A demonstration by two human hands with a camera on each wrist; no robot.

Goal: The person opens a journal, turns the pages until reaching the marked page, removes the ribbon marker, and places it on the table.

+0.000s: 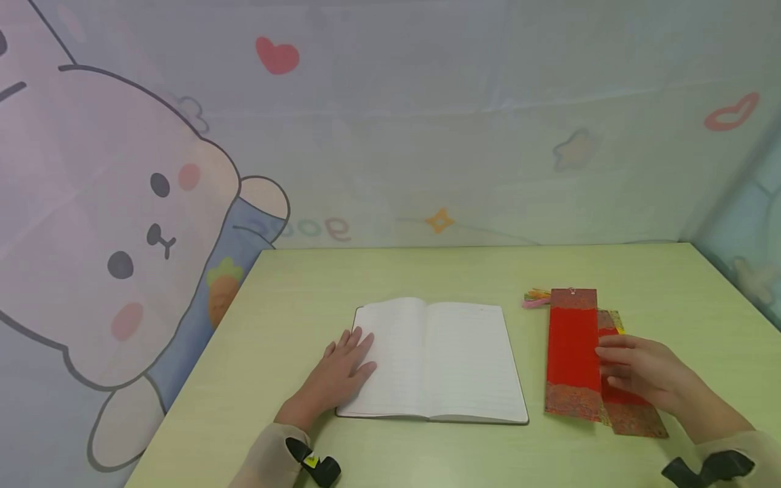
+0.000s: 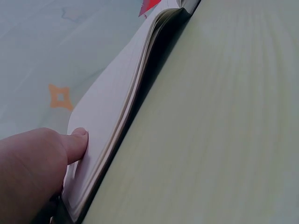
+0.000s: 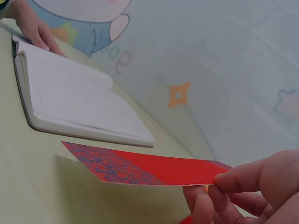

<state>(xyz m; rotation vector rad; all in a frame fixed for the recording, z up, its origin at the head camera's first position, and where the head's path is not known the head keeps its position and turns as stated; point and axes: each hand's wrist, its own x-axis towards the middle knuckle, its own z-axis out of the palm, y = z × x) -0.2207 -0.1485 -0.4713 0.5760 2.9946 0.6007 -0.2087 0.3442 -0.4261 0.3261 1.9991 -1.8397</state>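
Note:
An open notebook [image 1: 470, 359] with lined white pages and a dark cover lies on the table. My left hand [image 1: 342, 373] rests on the left page near its outer edge, fingers spread, thumb lying on the paper in the left wrist view. To the right of the notebook, my right hand [image 1: 655, 376] pinches the edge of a red bookmark [image 3: 154, 170] with patterned ends. That bookmark is raised above the table, its shadow beneath it in the right wrist view. Other bookmarks [image 1: 637, 430] lie below it, partly hidden by the hand and the held one.
A multicoloured tassel [image 1: 537, 297] shows at the upper left of the held bookmark. The pale green table [image 1: 439, 274] backs onto a cloth backdrop [image 1: 464, 135] printed with cartoon figures, hearts and stars.

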